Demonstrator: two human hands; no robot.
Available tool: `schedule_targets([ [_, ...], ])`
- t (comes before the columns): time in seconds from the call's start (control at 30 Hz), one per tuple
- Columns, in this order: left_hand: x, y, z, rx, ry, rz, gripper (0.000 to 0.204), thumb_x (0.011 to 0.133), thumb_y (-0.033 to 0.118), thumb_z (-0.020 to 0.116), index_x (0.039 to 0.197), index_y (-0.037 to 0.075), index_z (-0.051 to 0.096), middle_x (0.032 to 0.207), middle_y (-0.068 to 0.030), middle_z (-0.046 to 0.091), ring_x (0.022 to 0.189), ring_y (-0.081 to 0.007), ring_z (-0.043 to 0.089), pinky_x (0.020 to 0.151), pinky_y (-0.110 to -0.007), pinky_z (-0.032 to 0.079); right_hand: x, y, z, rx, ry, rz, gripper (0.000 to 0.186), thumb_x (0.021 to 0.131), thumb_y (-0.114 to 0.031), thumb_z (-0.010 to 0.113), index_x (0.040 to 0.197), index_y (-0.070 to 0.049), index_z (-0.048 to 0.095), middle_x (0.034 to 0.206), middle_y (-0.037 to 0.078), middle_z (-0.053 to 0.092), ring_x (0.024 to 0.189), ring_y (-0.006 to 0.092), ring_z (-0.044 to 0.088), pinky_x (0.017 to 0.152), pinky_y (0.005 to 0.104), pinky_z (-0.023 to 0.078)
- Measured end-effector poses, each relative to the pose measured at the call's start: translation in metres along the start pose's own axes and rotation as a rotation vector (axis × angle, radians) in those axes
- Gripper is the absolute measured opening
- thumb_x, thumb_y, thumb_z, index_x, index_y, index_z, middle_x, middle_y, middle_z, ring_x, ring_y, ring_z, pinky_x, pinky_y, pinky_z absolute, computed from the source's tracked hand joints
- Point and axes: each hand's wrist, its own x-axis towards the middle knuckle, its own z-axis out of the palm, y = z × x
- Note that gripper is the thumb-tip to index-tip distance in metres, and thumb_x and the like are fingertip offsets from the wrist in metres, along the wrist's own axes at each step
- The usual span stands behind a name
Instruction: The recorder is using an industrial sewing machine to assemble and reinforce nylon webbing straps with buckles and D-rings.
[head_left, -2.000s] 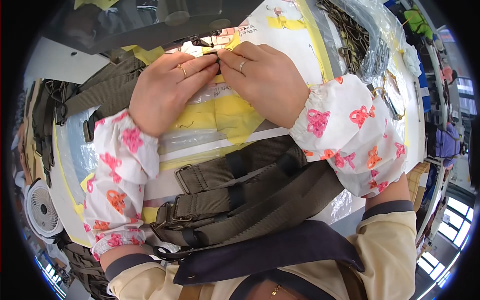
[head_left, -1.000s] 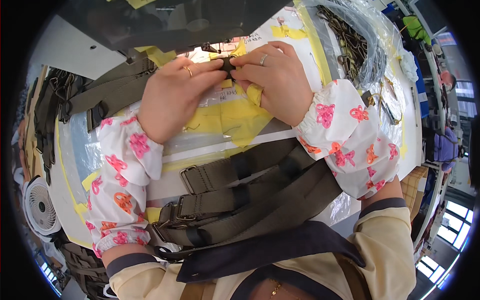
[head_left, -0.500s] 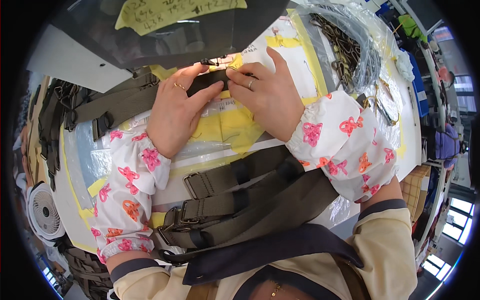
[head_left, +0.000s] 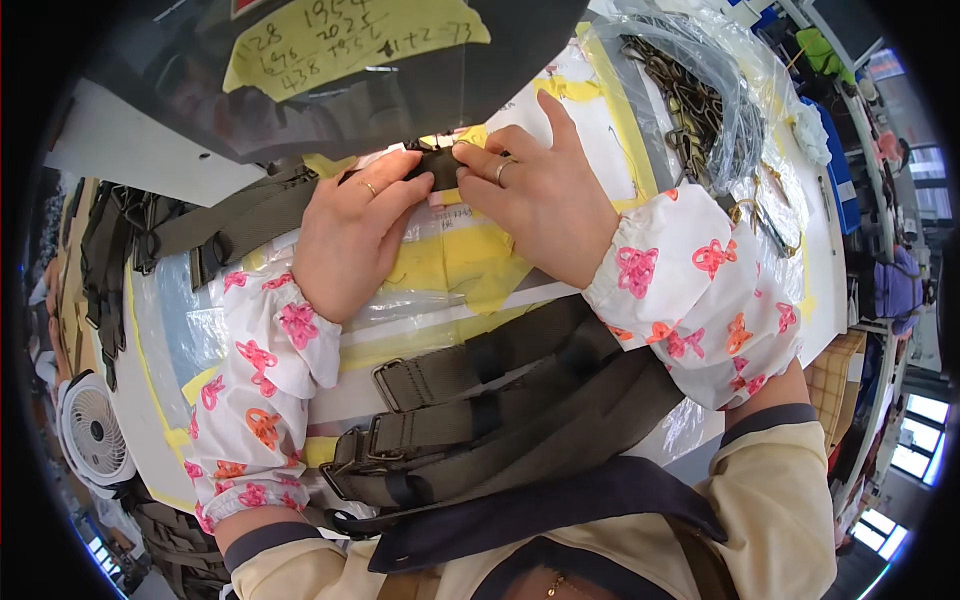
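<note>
Below the dark head of a sewing machine (head_left: 350, 90), a dark webbing strap (head_left: 438, 172) lies at the lit needle area. My left hand (head_left: 355, 235) holds the strap at its left part, thumb and fingers closed on it. From the other side, my right hand (head_left: 540, 195) grips the strap's right end between thumb and forefinger, its little finger side raised. The fingers hide part of the strap. To the left, olive-brown webbing (head_left: 235, 215) runs toward a dark buckle. Several more straps (head_left: 520, 400) with metal buckles (head_left: 385, 385) lie across the table edge near my body.
Yellow tape (head_left: 450, 260) and clear plastic cover the white table. A plastic bag of metal hooks (head_left: 680, 100) lies at the far right, with a metal tool (head_left: 775, 235) nearby. More straps hang at the left edge, above a white fan (head_left: 95, 430).
The strap and both hands have shifted slightly at the needle area, the left hand a little to the left. My view has tilted slightly, showing more of the machine's yellow label.
</note>
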Motion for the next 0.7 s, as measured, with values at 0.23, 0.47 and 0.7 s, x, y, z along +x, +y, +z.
schedule_targets([
  [0.23, -0.005, -0.011, 0.004, -0.026, -0.051, 0.005, 0.034, 0.075, -0.003, 0.052, 0.105, 0.011, 0.06, 0.117, -0.0051, 0.056, 0.111, -0.0186, 0.051, 0.073, -0.031, 0.035, 0.003, 0.004, -0.006, -0.067, -0.099, -0.049, 0.016, 0.07, -0.008, 0.059, 0.086, -0.012, 0.061, 0.106, 0.0, 0.061, 0.1, 0.0168, 0.052, 0.1, 0.058, 0.024],
  [0.47, 0.001, -0.018, 0.006, -0.034, 0.021, 0.036, 0.029, 0.076, -0.003, 0.053, 0.101, 0.009, 0.061, 0.11, -0.0073, 0.06, 0.097, -0.0245, 0.059, 0.065, -0.034, 0.046, 0.007, 0.014, 0.0, -0.092, -0.112, -0.058, 0.014, 0.076, -0.012, 0.057, 0.089, -0.015, 0.063, 0.108, -0.002, 0.061, 0.103, 0.0161, 0.052, 0.1, 0.0592, 0.022],
  [0.7, 0.006, -0.031, 0.005, -0.27, -0.115, -0.146, 0.034, 0.08, -0.01, 0.046, 0.108, 0.005, 0.057, 0.111, -0.0147, 0.058, 0.1, -0.0315, 0.057, 0.082, -0.033, 0.046, 0.02, 0.02, -0.001, -0.109, -0.246, -0.013, 0.024, 0.074, -0.011, 0.06, 0.097, -0.017, 0.064, 0.106, -0.003, 0.062, 0.105, 0.0165, 0.051, 0.1, 0.0594, 0.022],
])
